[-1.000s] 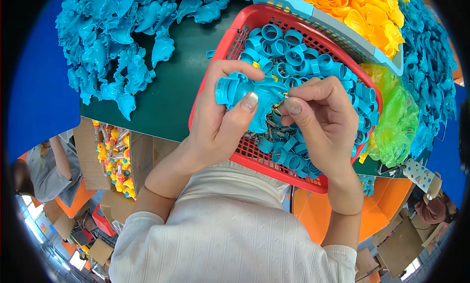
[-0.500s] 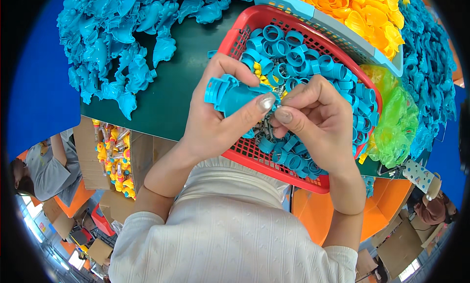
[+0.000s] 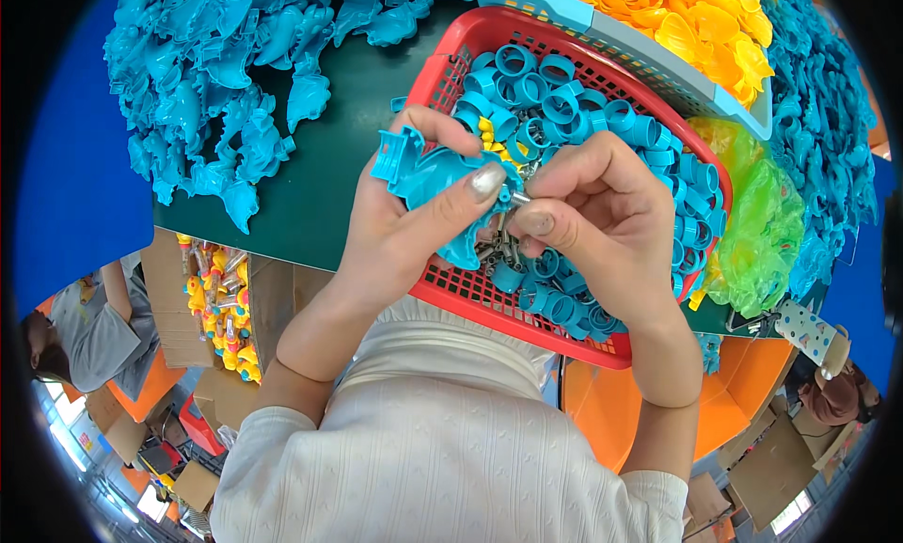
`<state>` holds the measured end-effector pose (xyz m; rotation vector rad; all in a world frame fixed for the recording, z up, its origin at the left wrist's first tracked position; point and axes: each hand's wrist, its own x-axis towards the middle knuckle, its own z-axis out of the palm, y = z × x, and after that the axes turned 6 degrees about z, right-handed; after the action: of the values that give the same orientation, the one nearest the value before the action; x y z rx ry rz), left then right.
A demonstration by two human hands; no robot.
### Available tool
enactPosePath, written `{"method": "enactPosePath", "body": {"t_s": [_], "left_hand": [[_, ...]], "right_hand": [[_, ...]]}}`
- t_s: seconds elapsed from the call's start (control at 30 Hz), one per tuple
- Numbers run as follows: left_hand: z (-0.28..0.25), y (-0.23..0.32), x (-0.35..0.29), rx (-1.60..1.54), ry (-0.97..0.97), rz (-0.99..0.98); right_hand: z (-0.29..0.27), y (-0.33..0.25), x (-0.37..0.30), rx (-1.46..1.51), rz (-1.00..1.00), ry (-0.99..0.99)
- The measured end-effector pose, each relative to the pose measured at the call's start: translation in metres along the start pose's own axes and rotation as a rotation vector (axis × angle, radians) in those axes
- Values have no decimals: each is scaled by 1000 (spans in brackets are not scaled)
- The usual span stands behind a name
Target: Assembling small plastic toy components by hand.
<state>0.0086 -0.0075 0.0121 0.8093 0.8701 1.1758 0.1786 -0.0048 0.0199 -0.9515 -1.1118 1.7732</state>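
Gripping a blue molded shell (image 3: 428, 178) in the left hand (image 3: 395, 233), tilted over the left edge of the red basket (image 3: 616, 350), with the thumb laid across its upper face. Pinching a small silvery metal piece (image 3: 518, 199) between thumb and forefinger of the right hand (image 3: 611, 214), right at the shell's end. Lying below in the basket: blue rings (image 3: 564, 103), more metal parts (image 3: 508, 249) and small yellow pieces (image 3: 517, 152). Possibly at risk from here: losing the metal piece among similar parts below, through a loose or rolling pinch; knocking metal and shell out of line, through a turn of the shell under the left thumb; bending the seemingly thin plastic, through too hard a squeeze. Hard to make out: contact or slight gap between metal and shell, and the metal's full shape, partly covered by the right fingertips. Hidden: the shell's underside, plus basket contents beneath both hands. Cut off at the upper edge: the heap of blue shells (image 3: 202, 120) on the dark green surface (image 3: 362, 96).
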Motion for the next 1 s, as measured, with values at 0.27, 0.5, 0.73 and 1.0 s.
{"method": "enactPosePath", "body": {"t_s": [0.27,0.5,0.73,1.0], "left_hand": [[-1,-10,-2,254,9,246],[-10,-13,-4,139,-10,166],[-9,-5,1,58,-4,328],[-5,-15,4,138,-50,359]], "right_hand": [[-3,10,-4,-399,-256,24],[2,6,0,-161,-34,15],[-10,-4,-1,-465,-232,254],[0,24,2,-1429,-321,25]]}}
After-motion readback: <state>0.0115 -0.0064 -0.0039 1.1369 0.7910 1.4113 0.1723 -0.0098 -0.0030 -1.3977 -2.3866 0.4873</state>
